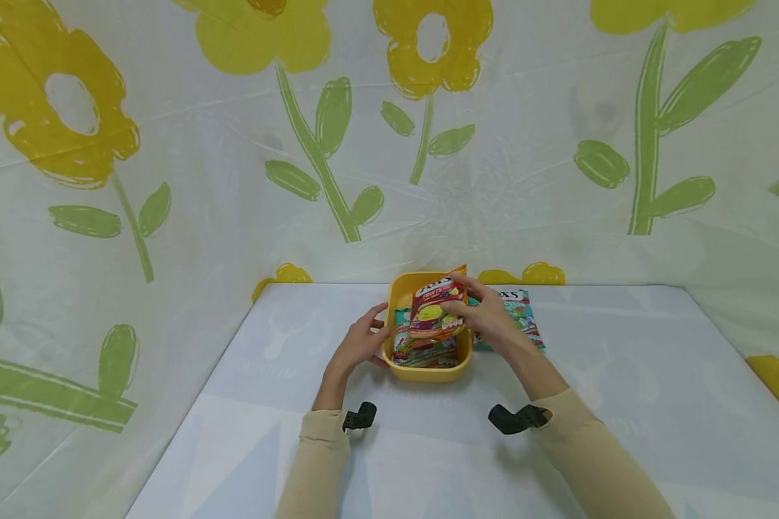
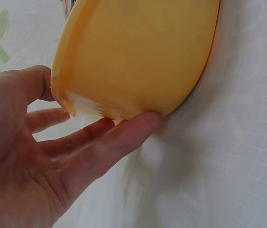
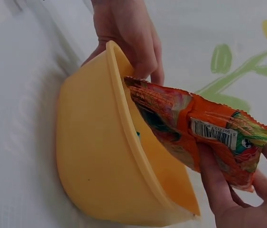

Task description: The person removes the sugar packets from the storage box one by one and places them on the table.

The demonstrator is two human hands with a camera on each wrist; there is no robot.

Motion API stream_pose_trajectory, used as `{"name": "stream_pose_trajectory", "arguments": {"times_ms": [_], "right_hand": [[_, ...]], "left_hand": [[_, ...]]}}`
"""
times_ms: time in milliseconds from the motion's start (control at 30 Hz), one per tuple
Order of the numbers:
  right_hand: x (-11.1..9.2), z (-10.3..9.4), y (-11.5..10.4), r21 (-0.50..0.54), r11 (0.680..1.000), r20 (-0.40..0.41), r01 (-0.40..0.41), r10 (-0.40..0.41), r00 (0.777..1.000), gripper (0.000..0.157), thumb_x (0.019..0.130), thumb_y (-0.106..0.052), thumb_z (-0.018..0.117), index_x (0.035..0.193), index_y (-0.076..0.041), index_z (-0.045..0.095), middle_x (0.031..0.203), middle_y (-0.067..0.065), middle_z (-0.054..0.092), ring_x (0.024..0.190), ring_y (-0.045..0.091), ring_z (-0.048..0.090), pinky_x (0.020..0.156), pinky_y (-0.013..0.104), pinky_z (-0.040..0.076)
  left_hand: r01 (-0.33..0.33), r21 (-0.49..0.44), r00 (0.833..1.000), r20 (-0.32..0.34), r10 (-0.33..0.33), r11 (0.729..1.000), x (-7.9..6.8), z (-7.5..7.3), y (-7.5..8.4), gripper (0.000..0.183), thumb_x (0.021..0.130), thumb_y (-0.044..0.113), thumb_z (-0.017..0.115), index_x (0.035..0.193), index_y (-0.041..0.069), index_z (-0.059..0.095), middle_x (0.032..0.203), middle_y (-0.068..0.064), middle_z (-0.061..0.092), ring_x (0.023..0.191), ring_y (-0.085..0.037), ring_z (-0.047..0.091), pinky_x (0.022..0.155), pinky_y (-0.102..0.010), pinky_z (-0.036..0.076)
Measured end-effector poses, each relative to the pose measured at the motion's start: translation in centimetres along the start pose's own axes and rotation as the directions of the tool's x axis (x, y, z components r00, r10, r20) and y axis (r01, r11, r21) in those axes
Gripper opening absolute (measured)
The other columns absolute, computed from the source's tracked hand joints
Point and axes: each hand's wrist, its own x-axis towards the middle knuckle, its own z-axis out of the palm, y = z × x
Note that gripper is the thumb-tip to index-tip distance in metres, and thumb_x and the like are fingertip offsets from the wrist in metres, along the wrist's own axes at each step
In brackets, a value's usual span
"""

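A yellow plastic tub (image 1: 428,375) stands at the back of the table. My left hand (image 1: 357,342) holds its left side, with fingers at the rim and others along the outer wall. My right hand (image 1: 491,317) pinches a red and orange Fox's Fruits candy bag (image 1: 436,310) by its right side, tilted over the tub's opening; its orange back with a barcode (image 3: 214,133) shows in the right wrist view. Beneath it, a teal candy bag (image 1: 401,324) lies in the tub, partly hidden. Another teal Fox's bag (image 1: 523,315) lies right of the tub, partly behind my right hand.
The pale table (image 1: 234,432) carries faint printed shapes. Behind it hangs a white cloth (image 1: 513,194) with yellow flowers and green leaves, close to the tub's far side. Black wrist mounts (image 1: 518,419) sit on both sleeves.
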Motion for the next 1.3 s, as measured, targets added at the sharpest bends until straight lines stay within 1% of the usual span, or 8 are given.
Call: {"name": "stream_pose_trajectory", "arguments": {"times_ms": [167, 267, 500, 767, 900, 1067, 1167, 1300], "right_hand": [[-0.1, -0.5, 0.3, -0.002, 1.000, -0.001, 0.018, -0.018, 1.000, 0.071, 0.086, -0.035, 0.074, 0.149, -0.034, 0.040, 0.157, 0.005, 0.030, 0.132, 0.034, 0.044, 0.107, 0.052, 0.048], [-0.3, -0.8, 0.3, 0.007, 1.000, 0.006, 0.017, -0.017, 1.000, 0.072, 0.086, -0.035, 0.074, 0.149, -0.034, 0.039, 0.158, 0.004, 0.029, 0.134, 0.034, 0.042, 0.108, 0.054, 0.047], [-0.7, -1.4, 0.2, 0.010, 1.000, 0.010, 0.020, -0.020, 1.000, 0.073, 0.086, -0.036, 0.074, 0.150, -0.035, 0.037, 0.160, 0.003, 0.026, 0.135, 0.035, 0.041, 0.105, 0.051, 0.050], [-1.3, -2.7, 0.3, -0.004, 0.998, 0.025, 0.058, -0.058, 0.998, 0.074, 0.088, -0.038, 0.072, 0.152, -0.033, 0.035, 0.160, 0.005, 0.026, 0.134, 0.035, 0.042, 0.106, 0.049, 0.050], [-1.6, -3.5, 0.4, 0.001, 0.998, 0.023, 0.058, -0.058, 0.998, 0.074, 0.088, -0.038, 0.071, 0.152, -0.034, 0.034, 0.160, 0.004, 0.026, 0.135, 0.034, 0.041, 0.104, 0.043, 0.052], [-1.8, -4.6, 0.5, 0.026, 0.999, 0.016, 0.045, -0.045, 0.999, 0.073, 0.087, -0.037, 0.072, 0.151, -0.035, 0.035, 0.160, 0.003, 0.027, 0.132, 0.034, 0.042, 0.092, 0.029, 0.058], [-2.0, -5.3, 0.6, 0.019, 0.999, 0.004, 0.035, -0.035, 0.999, 0.073, 0.087, -0.039, 0.071, 0.151, -0.036, 0.035, 0.159, 0.004, 0.027, 0.131, 0.034, 0.043, 0.087, 0.024, 0.058], [-2.3, -6.1, 0.8, 0.008, 0.999, -0.007, 0.035, -0.035, 0.999, 0.074, 0.088, -0.040, 0.070, 0.151, -0.036, 0.034, 0.161, 0.004, 0.025, 0.132, 0.034, 0.041, 0.085, 0.020, 0.057]], "left_hand": [[0.005, 0.011, 1.000, -0.005, -0.005, 1.000, 0.1, 0.0, 0.0, 0.062, 0.095, 0.023, 0.056, 0.152, 0.024, 0.034, 0.132, -0.020, 0.054, 0.099, -0.031, 0.066, 0.054, -0.039, 0.062], [0.008, 0.015, 1.000, -0.004, -0.008, 1.000, 0.1, 0.0, -0.1, 0.062, 0.095, 0.023, 0.056, 0.152, 0.024, 0.034, 0.132, -0.020, 0.054, 0.100, -0.031, 0.065, 0.054, -0.039, 0.062], [0.010, 0.019, 1.000, -0.001, -0.010, 1.000, 0.1, 0.0, -0.1, 0.062, 0.095, 0.022, 0.056, 0.153, 0.023, 0.034, 0.133, -0.020, 0.054, 0.100, -0.031, 0.065, 0.054, -0.039, 0.062], [0.008, 0.014, 1.000, -0.001, -0.008, 1.000, 0.0, 0.0, -0.1, 0.061, 0.095, 0.021, 0.056, 0.153, 0.023, 0.034, 0.133, -0.020, 0.053, 0.101, -0.031, 0.065, 0.054, -0.039, 0.062], [0.007, 0.018, 1.000, 0.000, -0.007, 1.000, -0.1, 0.0, 0.0, 0.061, 0.095, 0.021, 0.056, 0.153, 0.022, 0.034, 0.134, -0.020, 0.053, 0.101, -0.031, 0.065, 0.054, -0.039, 0.062], [0.021, 0.022, 1.000, -0.005, -0.021, 1.000, -0.1, 0.1, 0.1, 0.062, 0.095, 0.022, 0.056, 0.153, 0.024, 0.034, 0.133, -0.019, 0.054, 0.102, -0.031, 0.064, 0.055, -0.038, 0.062], [0.024, 0.026, 1.000, -0.006, -0.024, 0.999, -0.1, 0.1, 0.1, 0.062, 0.096, 0.022, 0.056, 0.153, 0.024, 0.033, 0.134, -0.019, 0.054, 0.103, -0.031, 0.064, 0.055, -0.038, 0.062], [0.026, 0.032, 1.000, -0.005, -0.026, 0.999, -0.1, 0.1, 0.1, 0.061, 0.096, 0.023, 0.056, 0.153, 0.024, 0.033, 0.135, -0.019, 0.053, 0.104, -0.032, 0.064, 0.055, -0.038, 0.062]]}}
